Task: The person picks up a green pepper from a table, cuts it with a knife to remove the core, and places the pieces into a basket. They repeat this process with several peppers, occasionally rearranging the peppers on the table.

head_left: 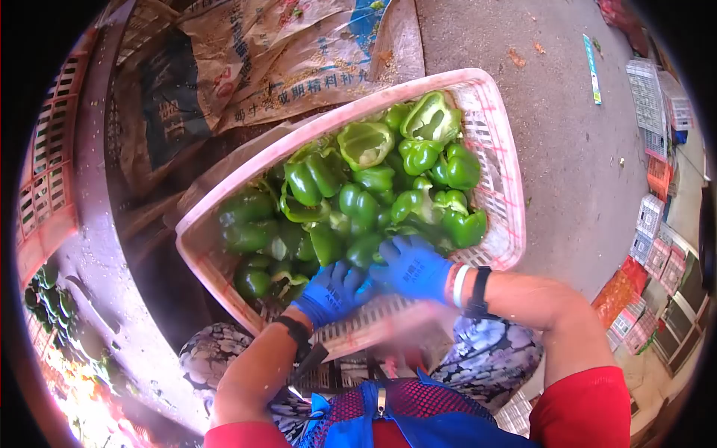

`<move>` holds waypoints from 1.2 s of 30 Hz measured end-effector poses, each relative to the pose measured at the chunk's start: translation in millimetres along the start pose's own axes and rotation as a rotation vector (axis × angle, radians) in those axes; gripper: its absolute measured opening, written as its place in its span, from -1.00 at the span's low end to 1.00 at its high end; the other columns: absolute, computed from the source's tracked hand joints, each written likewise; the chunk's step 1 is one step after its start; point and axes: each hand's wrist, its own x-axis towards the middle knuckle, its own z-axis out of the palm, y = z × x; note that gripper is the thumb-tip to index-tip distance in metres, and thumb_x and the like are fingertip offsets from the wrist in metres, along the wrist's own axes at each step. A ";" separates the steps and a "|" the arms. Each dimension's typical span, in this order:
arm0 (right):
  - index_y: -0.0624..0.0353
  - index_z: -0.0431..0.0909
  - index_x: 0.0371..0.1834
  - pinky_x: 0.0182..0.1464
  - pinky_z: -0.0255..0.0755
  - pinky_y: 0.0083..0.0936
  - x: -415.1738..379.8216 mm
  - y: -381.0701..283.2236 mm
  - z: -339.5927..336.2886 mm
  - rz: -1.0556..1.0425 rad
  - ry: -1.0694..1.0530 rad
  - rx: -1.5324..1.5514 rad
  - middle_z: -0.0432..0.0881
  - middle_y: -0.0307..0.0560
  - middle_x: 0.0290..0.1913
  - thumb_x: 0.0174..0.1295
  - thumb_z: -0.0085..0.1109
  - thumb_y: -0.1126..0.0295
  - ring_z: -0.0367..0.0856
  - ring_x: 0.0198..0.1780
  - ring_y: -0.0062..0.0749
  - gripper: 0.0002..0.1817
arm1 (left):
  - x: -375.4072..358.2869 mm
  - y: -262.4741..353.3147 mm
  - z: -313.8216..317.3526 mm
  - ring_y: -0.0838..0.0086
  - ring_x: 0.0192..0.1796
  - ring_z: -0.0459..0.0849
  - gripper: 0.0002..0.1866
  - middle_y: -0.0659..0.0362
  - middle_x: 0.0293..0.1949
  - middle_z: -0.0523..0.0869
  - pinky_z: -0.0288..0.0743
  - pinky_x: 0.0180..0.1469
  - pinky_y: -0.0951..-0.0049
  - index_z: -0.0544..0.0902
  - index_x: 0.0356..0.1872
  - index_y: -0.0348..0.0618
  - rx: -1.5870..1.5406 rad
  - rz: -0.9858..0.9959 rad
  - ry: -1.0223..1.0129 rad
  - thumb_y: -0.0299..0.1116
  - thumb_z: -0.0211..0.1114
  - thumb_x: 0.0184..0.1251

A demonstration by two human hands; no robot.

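Note:
A pink plastic crate (500, 157) tilted toward me holds several green bell peppers (358, 187), some cut open. Both my hands wear blue gloves. My left hand (331, 293) reaches over the crate's near rim, fingers curled among the peppers at the lower left. My right hand (412, 267) lies palm down on the peppers near the rim, next to a whole pepper (463, 228). What either hand grips is hidden by the glove backs. A black band sits on each wrist.
Printed brown sacks (261, 60) lie behind the crate. Grey concrete floor (575, 149) spreads to the right, with stacked crates (650, 224) along the far right edge. More green peppers (48, 299) sit at the left. A pink crate (45, 179) stands at the far left.

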 end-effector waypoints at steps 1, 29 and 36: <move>-0.33 0.63 0.04 -0.09 0.41 -0.14 0.0 -3.7 0.0 0.024 0.020 -0.020 0.50 -0.08 0.06 0.20 0.20 0.12 0.50 0.07 -0.08 -0.68 | -0.8 1.3 0.2 0.08 -0.06 0.64 -0.60 0.00 -0.05 0.61 0.61 -0.20 0.13 0.49 0.03 0.12 0.002 -0.012 -0.025 -0.25 0.28 0.12; -0.18 0.56 0.20 0.29 0.23 0.07 10.0 -17.6 -76.3 0.208 -0.301 0.044 0.44 0.05 0.21 0.21 0.21 -0.12 0.38 0.29 0.05 -0.47 | 10.5 28.0 -3.1 0.05 0.05 0.58 -0.68 0.04 0.02 0.62 0.52 -0.08 0.07 0.61 0.01 0.10 -0.076 -0.320 -0.083 -0.17 0.27 0.23; 0.17 0.30 0.51 0.53 0.00 0.16 37.4 82.5 -104.6 0.653 0.387 -0.039 0.32 0.21 0.47 0.27 0.16 -0.16 0.18 0.53 0.17 -0.14 | 55.1 49.4 -80.6 0.09 0.08 0.57 -0.40 -0.03 0.00 0.57 0.42 0.10 0.04 0.53 0.12 -0.16 -0.202 -0.707 -0.477 -0.02 0.45 0.14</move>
